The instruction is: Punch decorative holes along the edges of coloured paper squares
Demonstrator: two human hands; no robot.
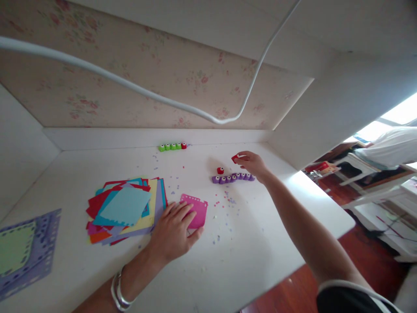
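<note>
My left hand (176,228) lies with its fingers apart on a pink paper square (198,211) with small holes punched along its edge. Farther back, my right hand (252,165) pinches a small red punch (235,158) between thumb and fingers, above the table. Another red punch (220,171) stands to the left of it, just behind a row of purple punches (233,178). A row of green punches (170,147) with a red one at its right end sits near the back wall. Tiny paper bits (228,200) are scattered near the pink paper.
Left of my left hand is a pile of coloured paper sheets (125,204). Purple and green punched sheets (29,248) lie at the far left. A white cable (143,90) hangs across the upper view. The white table (247,261) has its edge at the right.
</note>
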